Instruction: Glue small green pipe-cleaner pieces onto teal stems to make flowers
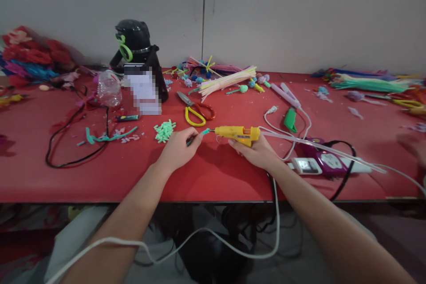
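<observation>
My right hand (258, 151) is wrapped round the handle of a yellow hot glue gun (234, 132), with a long clear glue stick (319, 145) sticking out of its back end. The gun's nozzle points left and meets, or nearly meets, a small green pipe cleaner piece (205, 132). That piece is pinched between the fingertips of my left hand (182, 145). Just behind my left hand is a pile of short green pipe cleaner bits (164, 131). Scissors (196, 113) with one yellow and one red handle rest beyond both hands.
A black bottle (135, 37) stands at the back with a blurred phone (143, 91) before it. Pipe cleaner bundles (229, 80) lie at the back. A purple power strip (328, 159) and a pink flat iron (284, 94) are right. A white cord (199, 230) hangs across my lap.
</observation>
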Available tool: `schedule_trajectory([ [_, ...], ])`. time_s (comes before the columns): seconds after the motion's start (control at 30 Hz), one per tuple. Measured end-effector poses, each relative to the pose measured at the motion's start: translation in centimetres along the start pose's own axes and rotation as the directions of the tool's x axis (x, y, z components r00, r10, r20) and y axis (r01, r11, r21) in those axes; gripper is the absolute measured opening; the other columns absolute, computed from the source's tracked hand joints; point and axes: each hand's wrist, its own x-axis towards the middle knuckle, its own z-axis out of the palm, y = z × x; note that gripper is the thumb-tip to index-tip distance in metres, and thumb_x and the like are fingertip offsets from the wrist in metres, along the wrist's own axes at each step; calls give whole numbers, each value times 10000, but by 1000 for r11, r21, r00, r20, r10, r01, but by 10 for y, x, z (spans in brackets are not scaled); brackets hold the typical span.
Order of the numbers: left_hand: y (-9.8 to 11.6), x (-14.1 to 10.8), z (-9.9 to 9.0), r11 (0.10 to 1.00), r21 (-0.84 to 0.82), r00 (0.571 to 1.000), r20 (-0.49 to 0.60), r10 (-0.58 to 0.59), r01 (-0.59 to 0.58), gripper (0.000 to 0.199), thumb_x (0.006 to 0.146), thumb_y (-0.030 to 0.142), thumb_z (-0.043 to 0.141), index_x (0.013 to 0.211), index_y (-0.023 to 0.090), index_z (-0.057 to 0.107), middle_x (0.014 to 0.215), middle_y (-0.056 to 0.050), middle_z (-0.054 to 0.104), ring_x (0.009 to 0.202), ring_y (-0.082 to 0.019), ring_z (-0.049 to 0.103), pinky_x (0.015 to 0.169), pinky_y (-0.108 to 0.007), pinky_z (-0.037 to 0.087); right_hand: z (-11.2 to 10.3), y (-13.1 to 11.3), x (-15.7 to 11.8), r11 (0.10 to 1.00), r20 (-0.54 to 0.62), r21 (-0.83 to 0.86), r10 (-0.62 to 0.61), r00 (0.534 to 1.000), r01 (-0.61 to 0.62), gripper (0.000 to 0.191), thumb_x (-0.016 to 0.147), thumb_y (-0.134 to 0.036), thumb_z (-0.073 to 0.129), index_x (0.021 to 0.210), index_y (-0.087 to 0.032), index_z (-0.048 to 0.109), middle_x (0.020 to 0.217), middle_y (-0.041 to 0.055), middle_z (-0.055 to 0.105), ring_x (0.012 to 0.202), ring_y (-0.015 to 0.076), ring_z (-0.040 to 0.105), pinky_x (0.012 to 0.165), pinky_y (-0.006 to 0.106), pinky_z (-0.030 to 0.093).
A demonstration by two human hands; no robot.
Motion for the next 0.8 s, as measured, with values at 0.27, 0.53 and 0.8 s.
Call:
schedule_trajectory([
  [0.27,-1,0,0,1000,8,1000,-9,4,-3,369,981,435,536,698,199,522,622,19,550,575,-132,470,579,-282,346,1,-6,-1,999,0,20,38,999,-38,301,876,-538,633,853,-244,691,624,33,611,689,239,644,601,342,479],
  [0.53,3,0,-2,1000,0,1000,-3,-5,5,366,978,404,549,677,198,514,611,12,582,579,-134,498,584,-283,353,0,-5,-1,998,-10,8,55,998,-55,280,882,-498,652,826,-225,681,646,31,636,668,218,637,596,325,469],
  [0.8,6,-1,-6,994,-108,1000,8,-24,24,357,985,400,522,686,205,534,587,15,565,574,-144,530,604,-293,389,-1,-2,1,990,-127,-113,74,989,-88,331,886,-529,641,934,-215,735,773,57,721,692,228,662,615,331,486],
])
